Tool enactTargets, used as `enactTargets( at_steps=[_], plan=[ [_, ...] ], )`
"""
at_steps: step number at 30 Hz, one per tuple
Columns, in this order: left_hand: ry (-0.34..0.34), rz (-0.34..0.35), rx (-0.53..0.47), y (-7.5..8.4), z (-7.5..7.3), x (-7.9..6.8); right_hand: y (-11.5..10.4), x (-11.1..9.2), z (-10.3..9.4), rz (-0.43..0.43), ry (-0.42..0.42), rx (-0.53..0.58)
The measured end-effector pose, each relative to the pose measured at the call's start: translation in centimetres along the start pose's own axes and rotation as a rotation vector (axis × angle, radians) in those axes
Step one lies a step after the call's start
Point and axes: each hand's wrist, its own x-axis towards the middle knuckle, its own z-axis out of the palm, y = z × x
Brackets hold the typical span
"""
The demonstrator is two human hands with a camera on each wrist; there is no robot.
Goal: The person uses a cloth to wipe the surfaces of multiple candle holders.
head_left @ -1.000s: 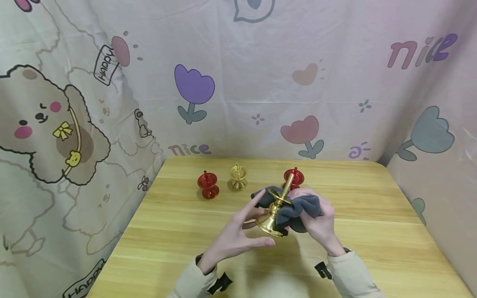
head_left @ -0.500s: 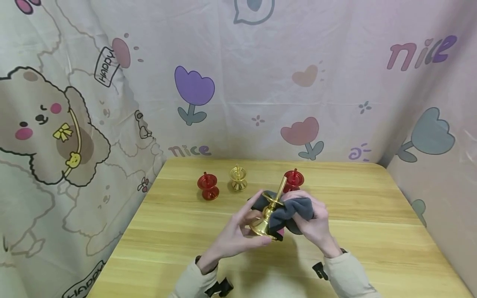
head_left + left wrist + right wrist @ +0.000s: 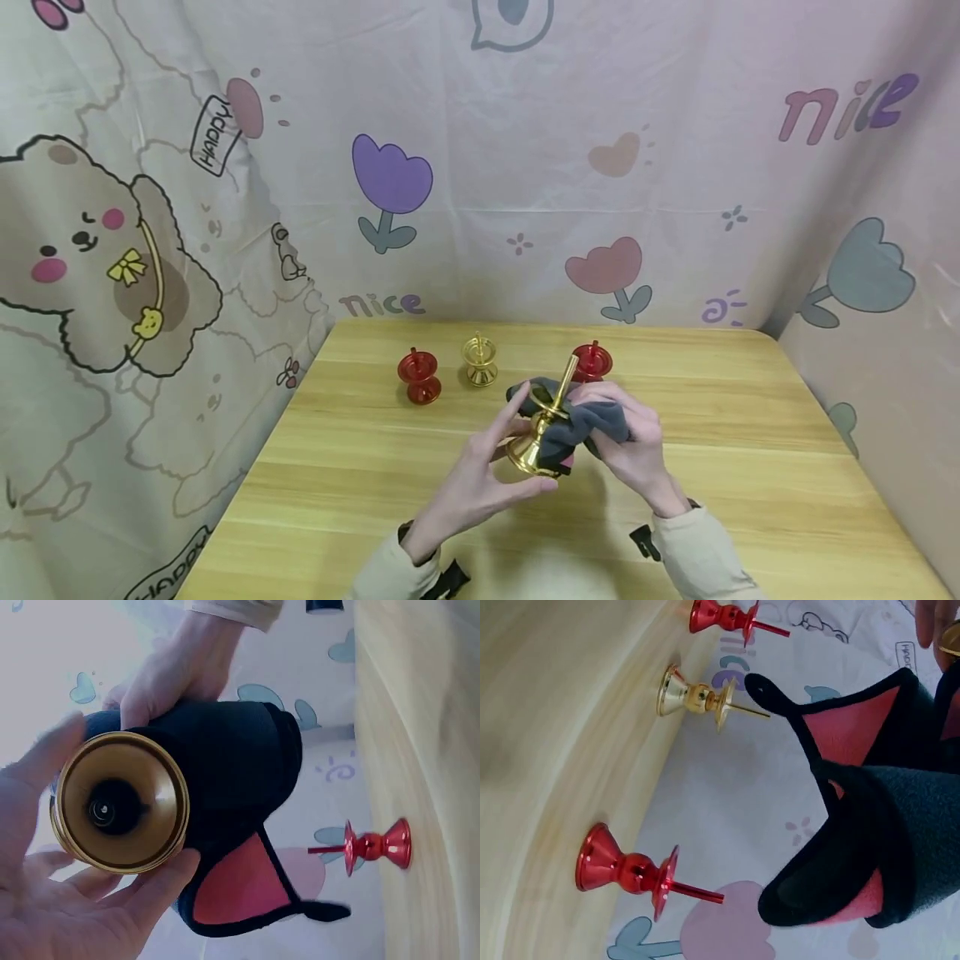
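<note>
A gold candle holder (image 3: pixel 527 452) is held above the table, its stem leaning to the right. My left hand (image 3: pixel 474 473) grips it by the flared base, with fingers and thumb spread round the rim. In the left wrist view the hollow underside of the base (image 3: pixel 159 796) faces the camera. My right hand (image 3: pixel 636 442) holds a dark grey cloth (image 3: pixel 588 423) bunched against the holder's body and behind its dish. The cloth has a pink reverse side and black edging, with a loop at one corner, seen hanging in the right wrist view.
On the wooden table (image 3: pixel 360 467), toward the back, stand a red candle holder (image 3: pixel 423 387) at left, a small gold candle holder (image 3: pixel 481 372) beside it and another red candle holder (image 3: pixel 594 360), partly hidden behind the right hand. Printed cloth curtains (image 3: pixel 480 167) enclose the table.
Both hands have shifted a little left with the gold candle holder and the cloth, mostly in the first half second. The candle holders on the table have not moved.
</note>
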Motion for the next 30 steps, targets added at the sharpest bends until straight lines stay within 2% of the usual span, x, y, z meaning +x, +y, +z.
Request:
enactTargets(
  at_steps=[2, 4, 8, 10, 12, 15, 18, 21, 22, 24, 30],
  plan=[
    [0.022, 0.045, -0.008, 0.0, 0.0, 0.0, -0.3, 0.3, 0.0, -0.012, -0.022, -0.003],
    [0.003, 0.069, -0.101, -0.2, -0.2, 0.0, -0.6, 0.6, 0.0, -0.022, -0.033, 0.010],
    [-0.131, 0.087, -0.420, -0.7, -0.8, 0.1, -0.9, 1.0, 0.0, -0.041, -0.016, 0.079],
    [-0.191, 0.069, -0.521, -0.9, -1.0, 0.2, -1.0, 1.1, 0.0, -0.038, -0.007, 0.101],
    [-0.197, 0.040, -0.490, -0.7, -1.1, 0.2, -1.0, 1.1, -0.1, -0.026, 0.004, 0.109],
    [-0.123, 0.037, -0.256, -0.2, -0.8, 0.2, -1.0, 0.9, -0.2, -0.014, 0.017, 0.070],
    [-0.030, 0.074, -0.005, 0.3, -0.2, 0.1, -0.8, 0.8, -0.4, -0.019, 0.012, 0.026],
    [0.020, 0.143, 0.093, 0.5, 0.1, 0.1, -0.6, 0.6, -0.5, -0.031, -0.008, 0.009],
    [0.023, 0.164, 0.099, 0.5, 0.2, 0.1, -0.5, 0.6, -0.5, -0.036, -0.015, 0.009],
    [0.013, 0.159, 0.031, 0.4, 0.0, 0.1, -0.6, 0.6, -0.4, -0.038, -0.019, 0.022],
    [-0.155, 0.087, -0.390, -0.6, -0.9, 0.3, -0.8, 0.6, -0.3, 0.007, -0.014, 0.112]
  ],
)
